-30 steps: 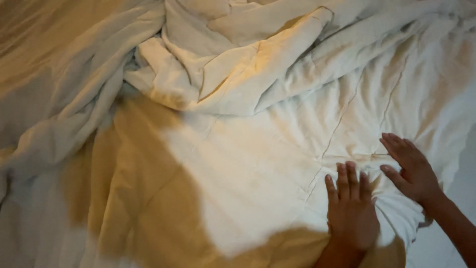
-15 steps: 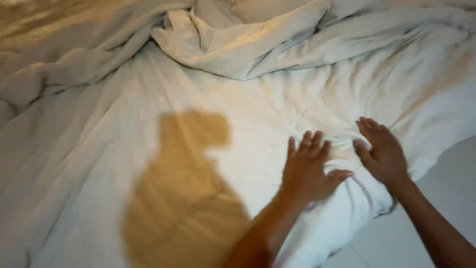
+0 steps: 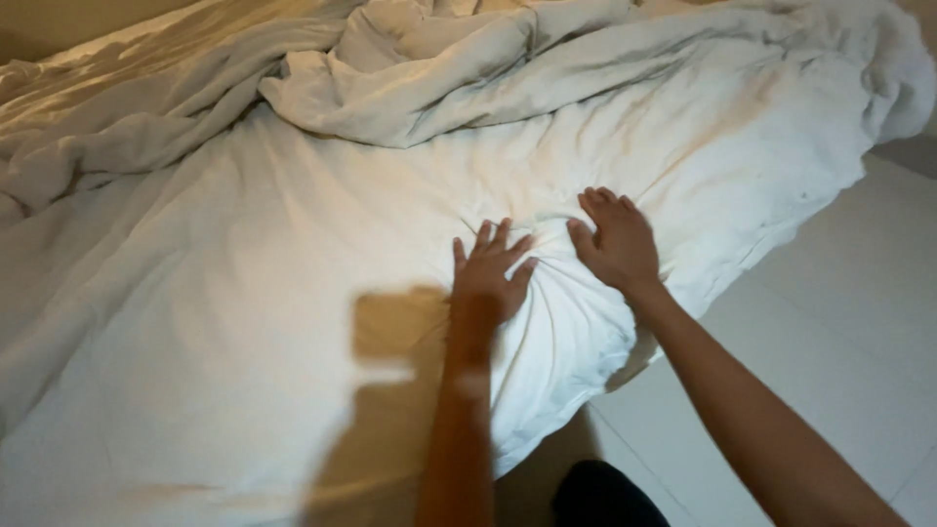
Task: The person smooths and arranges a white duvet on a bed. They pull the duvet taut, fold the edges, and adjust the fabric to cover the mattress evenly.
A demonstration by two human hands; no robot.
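Head view, looking down: nearest me a dark rounded shape (image 3: 605,496) sits at the bottom edge, too cut off to tell what it is, above the pale glossy tiled floor (image 3: 830,322) that runs along the right. Both my bare forearms reach up from the bottom of the picture onto the white, soft, wrinkled cotton duvet (image 3: 244,322) spread over the bed. My left hand (image 3: 488,273) lies palm down on it, fingers spread and straight, holding nothing, only pressing the cloth. Just beside it, to the right and a little farther out, my right hand (image 3: 617,242) also rests palm down, fingers close together and slightly curled, thumb pointing toward the left hand. Between the two hands the fabric bunches into fine creases that fan out from under my palms. Both hands sit near the duvet's right edge, where it droops toward the floor. A blocky shadow (image 3: 390,332) falls on the cloth left of my left forearm. Farther off, a crumpled off-white sheet (image 3: 439,78) lies heaped in thick folds across the far side of the bed.
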